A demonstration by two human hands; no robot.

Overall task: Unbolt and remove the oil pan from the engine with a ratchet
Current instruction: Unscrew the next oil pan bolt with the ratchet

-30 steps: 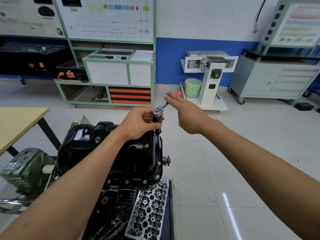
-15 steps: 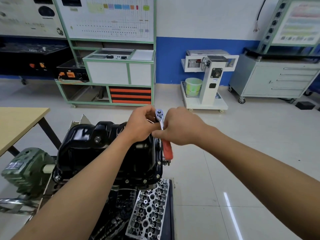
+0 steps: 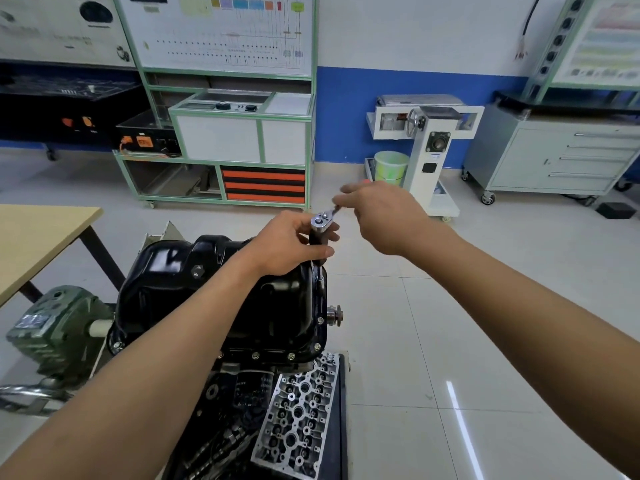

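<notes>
In the head view, a glossy black pressed-steel oil pan point(image 3: 214, 292) sits on top of an upturned engine point(image 3: 239, 386), just beyond a bare aluminium cylinder head point(image 3: 298, 410). A chrome-headed, orange-handled ratchet point(image 3: 320, 221) stands over the pan's far right corner on a black extension bar point(image 3: 318, 249) that runs down to the flange. The left hand point(image 3: 287, 244) has its grip closed round that bar just under the ratchet head. The right hand point(image 3: 384, 216) has its grip closed on the handle, its fingers hiding most of it, out to the right of the head. Small flange bolts point(image 3: 255, 355) show along the pan's near edge, so the pan looks far from free.

The likeliest trouble is the socket riding off the bolt. A sideways pull on the handle could tilt the tall bar and round the bolt head or let the tool slip. The right hand's hold looks light, so a stiff bolt could jerk the handle loose. A freed bolt could also drop into the open engine parts below.
</notes>
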